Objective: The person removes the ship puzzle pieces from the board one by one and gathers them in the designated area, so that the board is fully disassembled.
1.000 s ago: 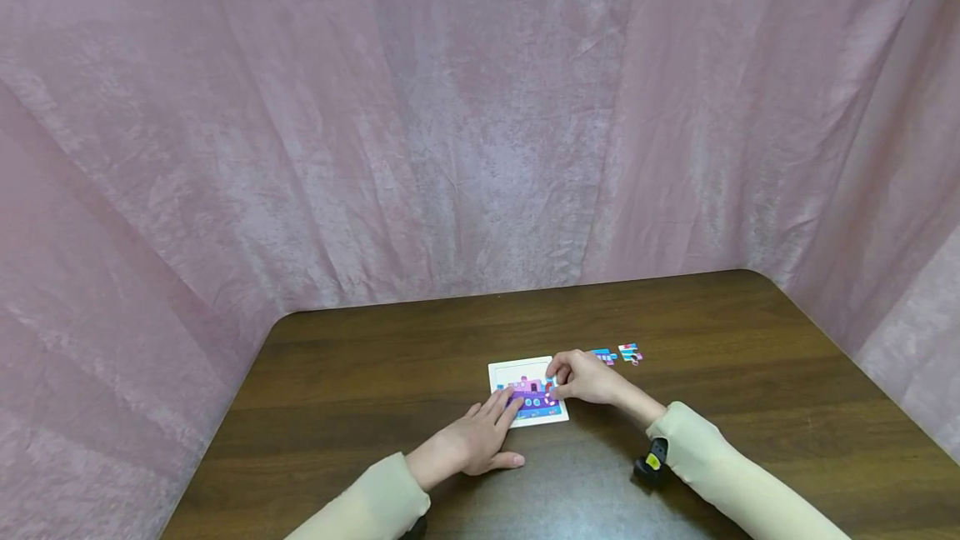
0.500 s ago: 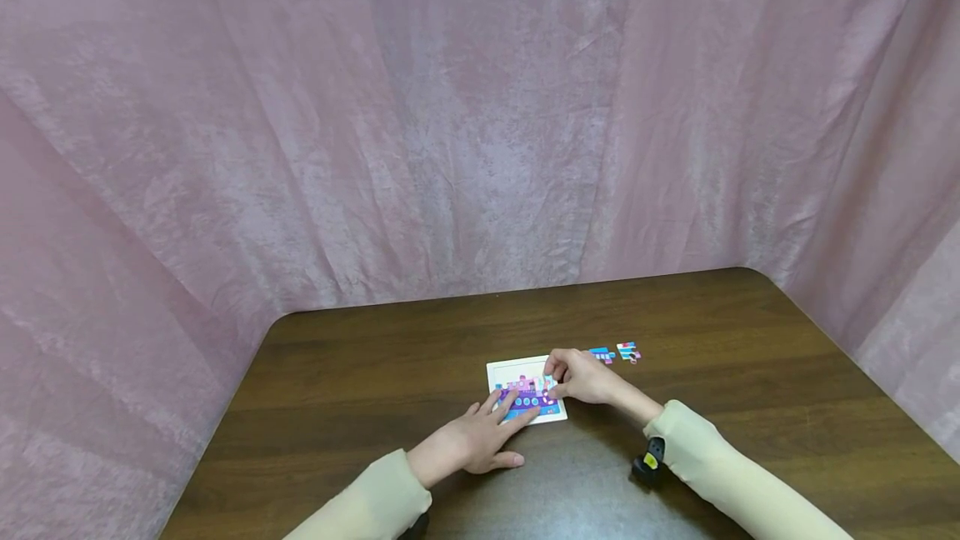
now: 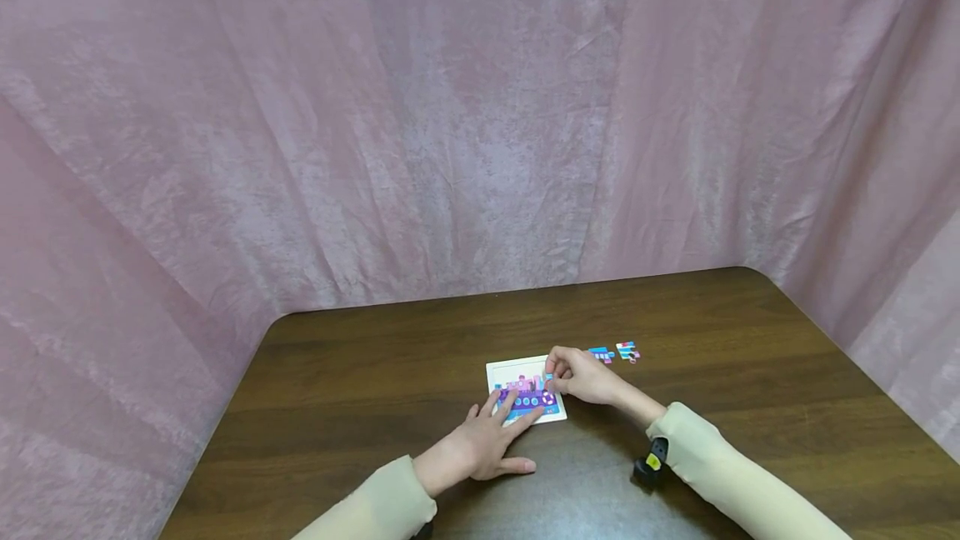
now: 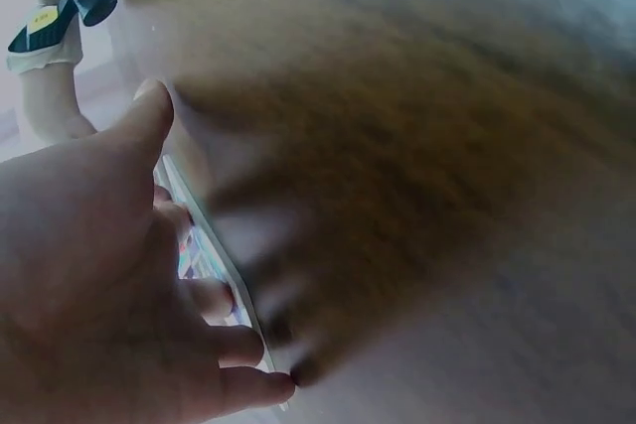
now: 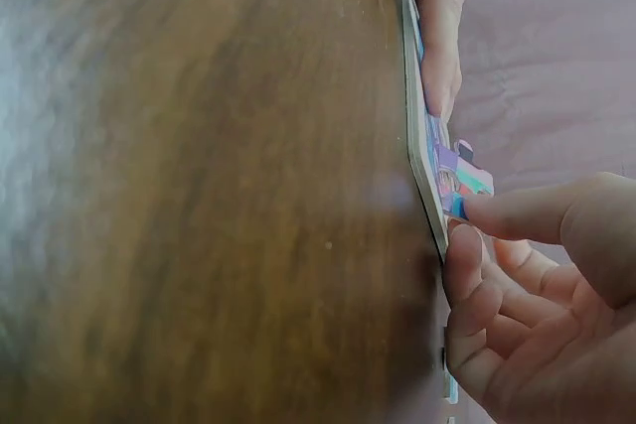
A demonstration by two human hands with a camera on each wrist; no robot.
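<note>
A jigsaw puzzle board [image 3: 553, 416] with a white frame lies on the table, showing a purple and pink ship over blue water. My left hand [image 3: 487, 444] rests on its lower left part, fingers spread and straight, thumb out over the table. At the board's right side my right hand [image 3: 588, 376] pinches a puzzle piece [image 5: 475, 178] between thumb and fingers. In the right wrist view that piece stands tilted up from the board, its lower edge close to the picture; whether it touches cannot be told. The left fingers cover part of the ship.
Two loose puzzle pieces lie beyond the right hand: a blue and purple one [image 3: 601, 353], partly hidden, and a blue, white and pink one [image 3: 628, 351]. The brown wooden table [image 3: 375, 373] ends at a pink curtain [image 3: 465, 148] behind.
My left hand has slid slightly right, its index finger moving along the board's lower part. The right hand stays at the board's right side, and the pinched piece has shifted in angle.
</note>
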